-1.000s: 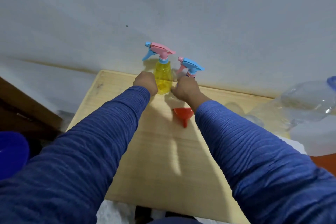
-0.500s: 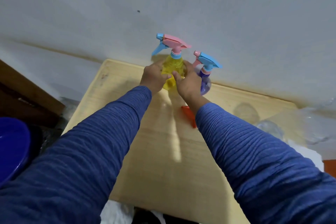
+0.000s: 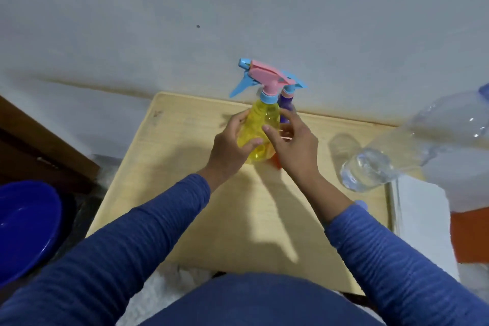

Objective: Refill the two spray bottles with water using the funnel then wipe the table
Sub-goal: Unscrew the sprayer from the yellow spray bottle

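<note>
My left hand [image 3: 230,145] grips the yellow spray bottle [image 3: 260,127] from its left side, above the middle of the wooden table [image 3: 238,219]. My right hand [image 3: 296,148] holds the bottle's right side, thumb on its front and fingers behind it. The bottle's pink and blue spray head [image 3: 264,79] is screwed on. The purple spray bottle [image 3: 287,103] stands right behind it by the wall, mostly hidden. Only a sliver of the red funnel [image 3: 276,164] shows under my right hand.
A large clear water bottle [image 3: 397,151] lies tilted at the table's right side. A white cloth [image 3: 420,209] lies beside the table's right edge, with an orange object [image 3: 471,235] further right. A blue basin [image 3: 23,225] sits on the floor to the left.
Both hands took the yellow spray bottle from its spot by the wall and drew it toward me. The purple bottle stayed in place.
</note>
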The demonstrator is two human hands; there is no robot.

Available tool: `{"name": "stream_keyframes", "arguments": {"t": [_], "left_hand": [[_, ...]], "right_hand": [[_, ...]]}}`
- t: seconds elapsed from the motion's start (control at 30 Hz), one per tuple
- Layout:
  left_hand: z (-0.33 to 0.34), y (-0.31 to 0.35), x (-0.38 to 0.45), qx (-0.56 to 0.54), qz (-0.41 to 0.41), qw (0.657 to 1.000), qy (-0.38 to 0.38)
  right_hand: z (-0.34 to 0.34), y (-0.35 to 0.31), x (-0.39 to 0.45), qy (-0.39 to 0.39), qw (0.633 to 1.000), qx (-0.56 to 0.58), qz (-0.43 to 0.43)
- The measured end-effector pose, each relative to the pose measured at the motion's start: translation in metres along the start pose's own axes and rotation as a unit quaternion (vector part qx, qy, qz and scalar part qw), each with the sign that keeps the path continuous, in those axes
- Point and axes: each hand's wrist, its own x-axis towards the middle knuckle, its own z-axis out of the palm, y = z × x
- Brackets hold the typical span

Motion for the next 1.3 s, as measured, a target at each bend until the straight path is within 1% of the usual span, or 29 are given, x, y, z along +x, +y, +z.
{"name": "stream_keyframes", "arguments": {"t": [0.2, 0.3, 0.43, 0.5, 0.63, 0.7, 0.8, 0.9, 0.97, 1.03, 1.1, 1.17, 1.23, 1.3], "left_hand": [[0.042, -0.010, -0.064, -0.024, -0.028, 0.999, -0.008], [0.057, -0.018, -0.080, -0.040, -0.050, 0.998, -0.021], [0.065, -0.028, -0.089, -0.039, -0.055, 0.997, -0.035], [0.067, -0.030, -0.091, -0.035, -0.060, 0.997, -0.038], [0.070, -0.030, -0.093, -0.026, -0.052, 0.997, -0.043], [0.070, -0.029, -0.092, -0.020, -0.048, 0.998, -0.044], [0.069, -0.030, -0.092, -0.017, -0.054, 0.997, -0.056], [0.070, -0.029, -0.091, -0.010, -0.055, 0.997, -0.056], [0.069, -0.029, -0.089, 0.010, -0.047, 0.998, -0.048], [0.069, -0.031, -0.089, 0.021, -0.036, 0.998, -0.047], [0.070, -0.035, -0.090, 0.006, -0.025, 0.998, -0.053], [0.070, -0.035, -0.090, 0.004, -0.021, 0.998, -0.056], [0.069, -0.035, -0.089, 0.016, -0.019, 0.998, -0.059], [0.068, -0.036, -0.089, 0.006, -0.022, 0.998, -0.067]], "right_hand": [[-0.011, 0.046, -0.066, 0.043, 0.999, -0.006, 0.032], [-0.015, 0.059, -0.087, 0.060, 0.997, 0.007, 0.045], [-0.017, 0.073, -0.100, 0.058, 0.996, 0.023, 0.064], [-0.020, 0.073, -0.103, 0.065, 0.995, 0.038, 0.059], [-0.027, 0.054, -0.096, 0.123, 0.988, 0.091, 0.007], [-0.028, 0.045, -0.089, 0.138, 0.983, 0.117, 0.009], [-0.030, 0.040, -0.081, 0.140, 0.979, 0.145, 0.017], [-0.031, 0.038, -0.076, 0.124, 0.983, 0.133, 0.001], [-0.033, 0.040, -0.075, 0.096, 0.986, 0.136, -0.022], [-0.038, 0.046, -0.076, 0.040, 0.989, 0.133, -0.058], [-0.046, 0.048, -0.073, -0.027, 0.988, 0.117, -0.099], [-0.051, 0.046, -0.068, -0.069, 0.987, 0.083, -0.123], [-0.053, 0.042, -0.064, -0.061, 0.989, 0.056, -0.124], [-0.057, 0.041, -0.061, -0.055, 0.988, 0.061, -0.128]]}}
